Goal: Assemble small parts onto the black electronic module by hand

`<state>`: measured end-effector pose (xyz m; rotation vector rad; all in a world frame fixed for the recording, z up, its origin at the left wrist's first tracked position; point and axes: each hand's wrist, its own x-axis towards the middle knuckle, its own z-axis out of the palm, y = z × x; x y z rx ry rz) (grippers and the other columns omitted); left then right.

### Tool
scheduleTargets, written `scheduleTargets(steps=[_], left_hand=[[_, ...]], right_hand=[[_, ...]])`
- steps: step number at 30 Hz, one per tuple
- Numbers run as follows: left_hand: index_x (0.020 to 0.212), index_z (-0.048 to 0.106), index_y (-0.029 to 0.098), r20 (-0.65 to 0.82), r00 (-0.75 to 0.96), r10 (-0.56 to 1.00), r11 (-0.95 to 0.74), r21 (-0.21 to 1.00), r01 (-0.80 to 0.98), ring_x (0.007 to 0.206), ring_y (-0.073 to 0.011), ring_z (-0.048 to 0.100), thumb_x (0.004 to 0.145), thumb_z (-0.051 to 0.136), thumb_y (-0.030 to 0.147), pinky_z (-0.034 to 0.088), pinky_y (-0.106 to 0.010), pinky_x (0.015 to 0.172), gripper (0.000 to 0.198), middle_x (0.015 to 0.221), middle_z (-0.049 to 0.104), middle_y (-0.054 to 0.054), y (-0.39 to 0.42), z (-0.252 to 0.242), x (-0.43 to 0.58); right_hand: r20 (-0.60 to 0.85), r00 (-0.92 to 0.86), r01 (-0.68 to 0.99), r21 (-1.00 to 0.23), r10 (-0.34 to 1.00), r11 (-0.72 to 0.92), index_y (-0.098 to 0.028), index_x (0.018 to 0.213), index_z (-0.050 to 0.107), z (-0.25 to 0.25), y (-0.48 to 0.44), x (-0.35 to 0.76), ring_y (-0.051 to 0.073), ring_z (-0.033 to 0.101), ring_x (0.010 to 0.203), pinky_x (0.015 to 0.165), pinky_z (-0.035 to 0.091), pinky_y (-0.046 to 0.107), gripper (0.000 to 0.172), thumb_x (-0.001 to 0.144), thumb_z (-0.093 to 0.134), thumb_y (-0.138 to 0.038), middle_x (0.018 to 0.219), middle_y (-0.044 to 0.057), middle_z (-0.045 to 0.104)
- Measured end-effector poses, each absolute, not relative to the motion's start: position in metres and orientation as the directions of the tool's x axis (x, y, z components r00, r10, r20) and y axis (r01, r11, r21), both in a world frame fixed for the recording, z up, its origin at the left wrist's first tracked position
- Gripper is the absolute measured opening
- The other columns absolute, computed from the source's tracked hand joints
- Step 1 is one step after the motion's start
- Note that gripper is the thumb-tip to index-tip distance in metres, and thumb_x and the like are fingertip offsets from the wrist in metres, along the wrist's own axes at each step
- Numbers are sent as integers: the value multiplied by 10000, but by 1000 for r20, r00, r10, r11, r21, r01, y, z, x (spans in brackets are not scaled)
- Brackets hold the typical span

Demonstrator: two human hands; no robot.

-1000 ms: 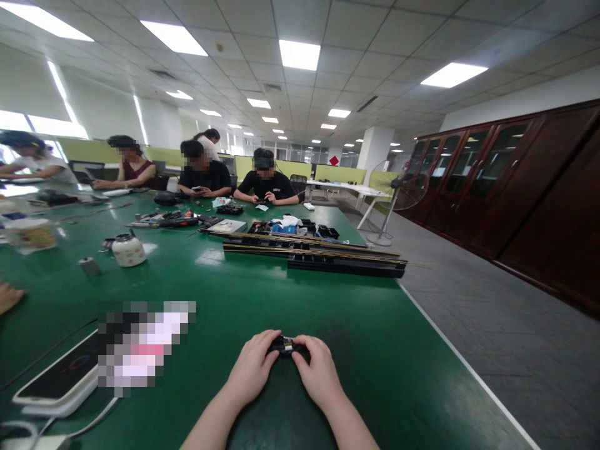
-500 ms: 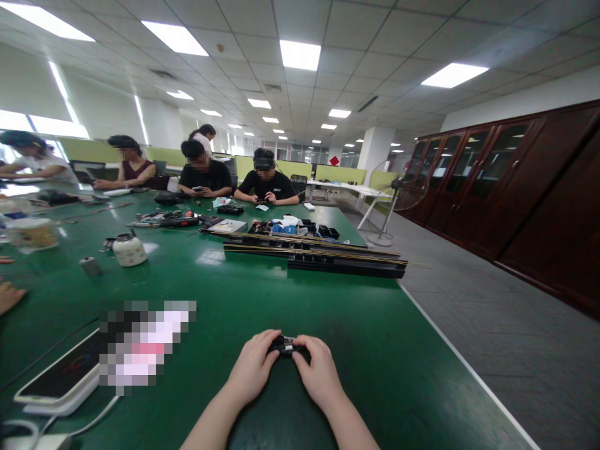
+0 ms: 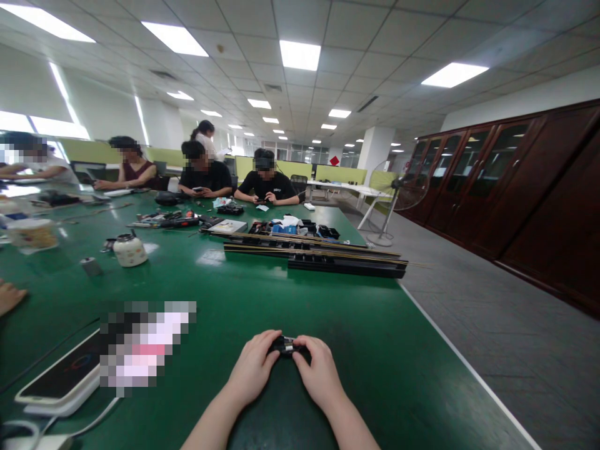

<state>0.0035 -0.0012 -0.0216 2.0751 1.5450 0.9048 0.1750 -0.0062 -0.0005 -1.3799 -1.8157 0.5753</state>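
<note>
Between my two hands is a small black device [image 3: 287, 346] with a pale, silvery part showing in its middle. Its exact kind is too small to tell, and my fingers cover both ends. My left hand [image 3: 254, 364] grips its left end between thumb and fingers. On the right end, my right hand [image 3: 317, 369] holds it the same way, thumb nearest me. Both hands rest low over the green tabletop [image 3: 300, 306], near the front of the table.
A phone [image 3: 60, 369] on a white stand with cables lies left. Beyond are a white jar [image 3: 130, 250], a small metal cylinder [image 3: 90, 266] and long black rails [image 3: 347, 269] with thin rods. A neighbour's hand [image 3: 10, 297] is at the left edge. Several people sit across the table.
My hands and the black device stay practically still. At the left edge, part of the neighbour's other hand has gone out of view. The standing person in the back has shifted slightly.
</note>
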Motion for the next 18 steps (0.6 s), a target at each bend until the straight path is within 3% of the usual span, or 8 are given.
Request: scheduleTargets(steps=[5, 11, 18], left_hand=[[1142, 506, 228, 255, 175, 951, -304, 668, 680, 1079, -200, 513, 740, 476, 157, 388, -369, 941, 409, 1155, 593, -61, -1, -20, 4], [1152, 503, 216, 242, 168, 955, -292, 689, 663, 1093, -220, 499, 680, 536, 166, 370, -381, 951, 476, 1171, 580, -76, 0, -21, 4], [1107, 524, 214, 223, 161, 961, -272, 686, 674, 1072, -209, 511, 703, 517, 175, 375, -370, 942, 406, 1146, 595, -70, -2, -17, 5]], right_hand=[[296, -147, 596, -735, 944, 323, -244, 954, 628, 0, -6, 175, 224, 558, 992, 895, 391, 372, 288, 673, 594, -191, 1016, 45, 650], [252, -160, 660, -692, 955, 293, -277, 872, 665, 1, -6, 173, 222, 541, 1021, 909, 369, 378, 221, 675, 609, -196, 1021, 31, 648], [251, -158, 667, -685, 955, 291, -272, 875, 660, 2, -8, 172, 223, 536, 1019, 914, 361, 384, 214, 684, 598, -197, 1021, 35, 639]])
